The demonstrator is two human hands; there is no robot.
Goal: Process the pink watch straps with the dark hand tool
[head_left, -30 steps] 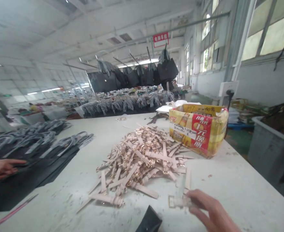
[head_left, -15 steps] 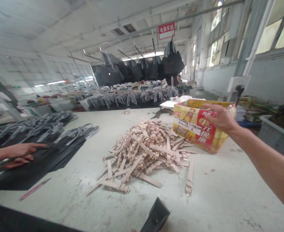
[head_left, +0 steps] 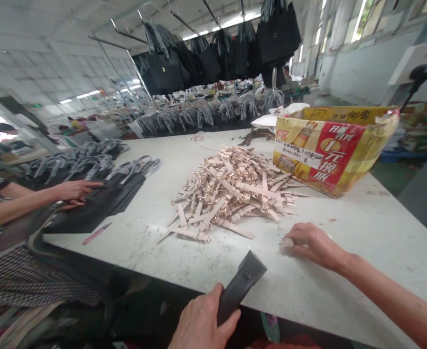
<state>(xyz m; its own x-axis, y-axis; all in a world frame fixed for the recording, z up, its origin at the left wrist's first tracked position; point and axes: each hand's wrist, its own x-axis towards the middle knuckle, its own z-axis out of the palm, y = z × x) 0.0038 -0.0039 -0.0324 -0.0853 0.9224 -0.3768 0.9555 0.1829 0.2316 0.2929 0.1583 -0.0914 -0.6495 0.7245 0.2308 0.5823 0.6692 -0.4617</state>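
Note:
My left hand (head_left: pixel 208 317), low in the view, is wrapped round a black strap-like piece (head_left: pixel 240 286) with a wide squared end, over the table's front edge. On the right, my right hand (head_left: pixel 313 245) is closed on a beige buckle strap (head_left: pixel 286 242) at the tabletop; most of that strap is hidden under the fingers. A heap of beige straps with gold buckles (head_left: pixel 231 189) lies beyond both hands. Behind my right hand stands an open yellow and red cardboard box (head_left: pixel 330 155).
At the left, a person's hands (head_left: pixel 71 191) rest on black bag pieces (head_left: pixel 115 194) with grey-wrapped handles. A pink pen (head_left: pixel 96 233) lies near them on the white table (head_left: pixel 137 247). Black bags (head_left: pixel 206 60) hang at the back.
My right hand has left the box and come down to the single strap, now in its fingers. My left hand has come into view with the black piece. The view has tilted down.

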